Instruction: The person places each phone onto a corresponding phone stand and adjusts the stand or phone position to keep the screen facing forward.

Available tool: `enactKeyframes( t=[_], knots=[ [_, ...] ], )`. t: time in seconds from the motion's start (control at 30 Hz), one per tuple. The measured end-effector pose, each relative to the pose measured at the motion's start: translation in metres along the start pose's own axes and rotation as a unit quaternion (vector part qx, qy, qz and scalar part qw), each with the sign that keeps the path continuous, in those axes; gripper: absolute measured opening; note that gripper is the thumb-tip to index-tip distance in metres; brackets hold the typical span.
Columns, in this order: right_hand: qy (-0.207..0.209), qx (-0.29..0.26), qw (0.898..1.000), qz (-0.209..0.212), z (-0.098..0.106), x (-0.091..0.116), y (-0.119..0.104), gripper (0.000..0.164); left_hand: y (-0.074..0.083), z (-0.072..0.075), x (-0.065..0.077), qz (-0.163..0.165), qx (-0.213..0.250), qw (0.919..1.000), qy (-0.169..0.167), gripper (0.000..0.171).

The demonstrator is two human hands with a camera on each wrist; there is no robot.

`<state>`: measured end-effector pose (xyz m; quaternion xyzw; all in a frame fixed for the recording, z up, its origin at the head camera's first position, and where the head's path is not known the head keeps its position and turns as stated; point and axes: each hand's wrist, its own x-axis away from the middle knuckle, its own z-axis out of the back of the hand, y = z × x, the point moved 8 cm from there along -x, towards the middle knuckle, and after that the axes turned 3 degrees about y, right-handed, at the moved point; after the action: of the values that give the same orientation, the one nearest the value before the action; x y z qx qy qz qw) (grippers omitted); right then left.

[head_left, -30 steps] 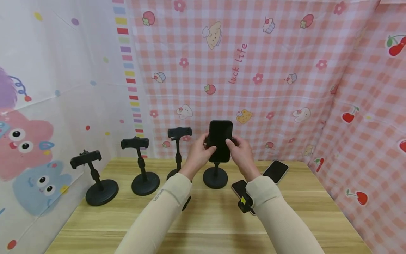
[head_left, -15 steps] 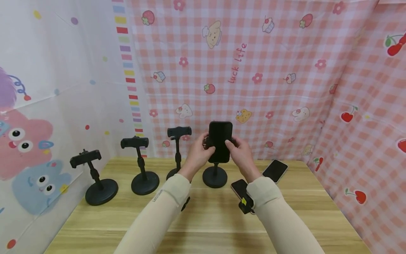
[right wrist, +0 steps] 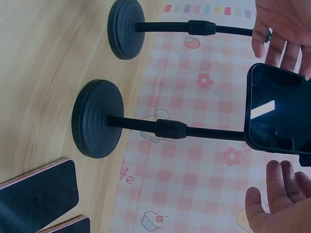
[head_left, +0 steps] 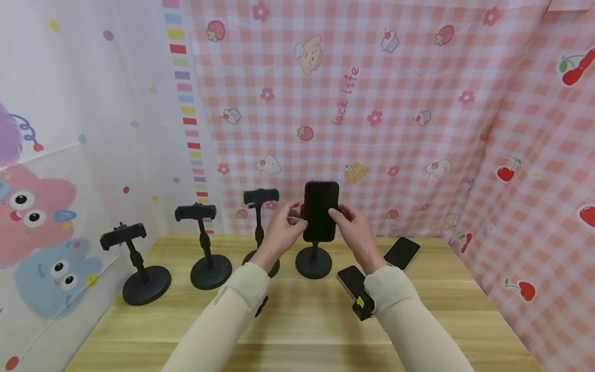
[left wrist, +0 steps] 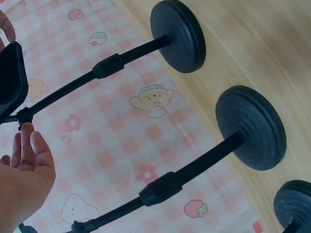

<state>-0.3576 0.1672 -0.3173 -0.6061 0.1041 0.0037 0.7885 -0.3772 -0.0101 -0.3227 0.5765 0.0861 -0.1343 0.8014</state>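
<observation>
A black smartphone (head_left: pixel 321 212) stands upright in the clamp of a round-based black phone stand (head_left: pixel 313 262). My right hand (head_left: pixel 354 230) holds the phone's right edge, its thumb laid over the front. In the right wrist view its lower fingers (right wrist: pixel 278 182) extend loosely below the phone. Just off the left edge, my left hand (head_left: pixel 281 232) has its fingers spread and its thumb tip close to the phone. The left wrist view shows the left fingertips (left wrist: pixel 28 133) right by the clamp joint.
Several black phone stands with bare clamps line the left: a front one (head_left: pixel 146 284), a middle one (head_left: pixel 210 271) and one behind my left hand (head_left: pixel 261 196). Two phones lie on the wooden table (head_left: pixel 302 320), one near (head_left: pixel 355 281) and one far (head_left: pixel 403 253). Patterned cloth (head_left: pixel 279 129) hangs behind.
My left hand has moved left and let go of the phone's edge, its thumb coming off the front. The right hand keeps its place on the phone. The view has tilted slightly.
</observation>
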Motion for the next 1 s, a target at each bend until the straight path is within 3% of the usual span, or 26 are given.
enactKeyframes(
  t=[0.13, 0.5, 0.67, 1.0],
  knots=[
    [-0.001, 0.005, 1.000, -0.004, 0.001, 0.003, 0.003, 0.066, -0.009, 0.003, 0.007, 0.014, -0.011, 0.9998, 0.001, 0.052],
    [-0.007, 0.004, 1.000, -0.009, 0.010, 0.017, 0.010, 0.084, -0.026, 0.010, 0.025, 0.007, -0.042, 0.9991, 0.009, 0.046],
    [0.003, 0.032, 0.999, -0.002, 0.018, 0.025, 0.017, 0.085, -0.036, 0.018, 0.030, -0.008, -0.063, 0.9979, 0.008, 0.045],
    [0.033, 0.110, 0.993, -0.025, 0.022, 0.052, 0.055, 0.085, -0.062, 0.037, 0.034, 0.018, -0.088, 0.9958, 0.017, 0.048]
  ],
)
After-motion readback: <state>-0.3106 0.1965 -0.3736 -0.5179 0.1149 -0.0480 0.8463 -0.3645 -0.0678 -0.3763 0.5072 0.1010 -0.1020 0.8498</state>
